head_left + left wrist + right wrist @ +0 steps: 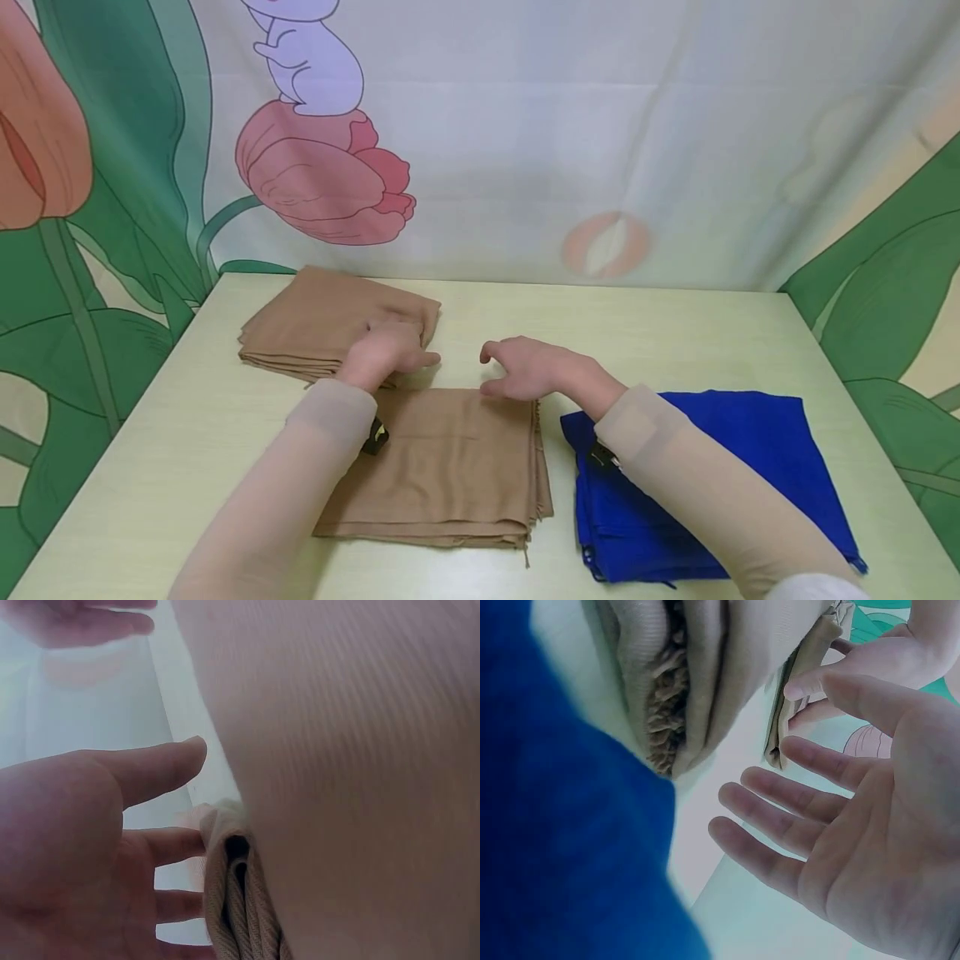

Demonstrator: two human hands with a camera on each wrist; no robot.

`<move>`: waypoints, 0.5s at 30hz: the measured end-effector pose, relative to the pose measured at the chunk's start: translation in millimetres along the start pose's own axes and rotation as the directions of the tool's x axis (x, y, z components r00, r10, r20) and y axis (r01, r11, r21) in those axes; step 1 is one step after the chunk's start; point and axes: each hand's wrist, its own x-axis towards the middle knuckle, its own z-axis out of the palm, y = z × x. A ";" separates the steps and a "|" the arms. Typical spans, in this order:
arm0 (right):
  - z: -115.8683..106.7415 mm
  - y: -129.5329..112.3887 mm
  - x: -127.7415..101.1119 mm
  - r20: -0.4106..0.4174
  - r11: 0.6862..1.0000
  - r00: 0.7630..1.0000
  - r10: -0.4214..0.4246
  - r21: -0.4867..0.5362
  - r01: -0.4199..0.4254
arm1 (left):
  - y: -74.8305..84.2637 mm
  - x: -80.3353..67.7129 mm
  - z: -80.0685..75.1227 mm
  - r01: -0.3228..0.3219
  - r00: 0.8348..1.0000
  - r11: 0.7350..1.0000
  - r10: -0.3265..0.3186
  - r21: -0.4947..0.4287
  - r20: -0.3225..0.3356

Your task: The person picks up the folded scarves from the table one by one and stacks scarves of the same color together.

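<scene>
A folded brown cloth stack (330, 317) lies at the back left. My left hand (386, 350) is at its near right side, and in the left wrist view the fingers (176, 846) reach its folded edge, thumb held apart. A second folded brown cloth (450, 467) lies in the front middle, with a fringed right side. Over its back right corner my right hand (532, 367) hovers with spread, loosely bent fingers; in the right wrist view the palm (877, 832) holds nothing. Beneath my right forearm sits a folded blue cloth (750, 450), partly covered by the sleeve.
All the cloths lie on a pale wooden table (675, 333). A printed curtain (487, 142) with flowers and a white animal hangs behind the table's back edge. Table surface shows between the two brown cloths and the blue one.
</scene>
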 end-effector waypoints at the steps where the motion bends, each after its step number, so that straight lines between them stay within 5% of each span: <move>1: 0.0 1.2 0.0 0.002 1.000 1.000 0.001 0.004 -0.001 | 2.9 1.4 0.8 -0.008 1.000 1.000 0.008 0.012 -0.007; 8: -1.3 4.4 0.1 0.006 1.000 1.000 0.003 0.020 -0.003 | 13.0 5.0 0.4 0.010 1.000 0.999 -0.010 -0.033 -0.023; 15: -1.5 6.0 2.6 0.012 1.000 1.000 0.001 0.027 -0.001 | -17.5 2.9 -8.1 -0.085 0.986 0.980 0.056 -0.181 -0.159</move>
